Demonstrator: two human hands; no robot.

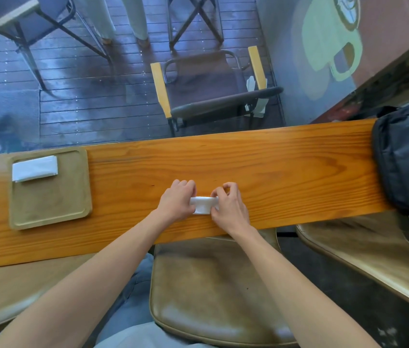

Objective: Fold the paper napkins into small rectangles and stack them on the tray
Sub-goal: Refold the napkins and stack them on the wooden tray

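Note:
A small white paper napkin (203,204) lies on the wooden counter (273,172), partly folded, with its top edge curled over. My left hand (177,199) grips its left end and my right hand (228,205) pinches its right end; both hands cover much of it. A square tan tray (55,204) rests on the counter to the left. In the tray's far left corner sits a white stack of folded napkins (34,168).
A dark backpack (406,156) sits on the counter's right end. Tan padded stools (211,292) stand below the counter's near edge. Beyond the glass in front are a chair with yellow armrests (208,89) and a person's legs (123,18).

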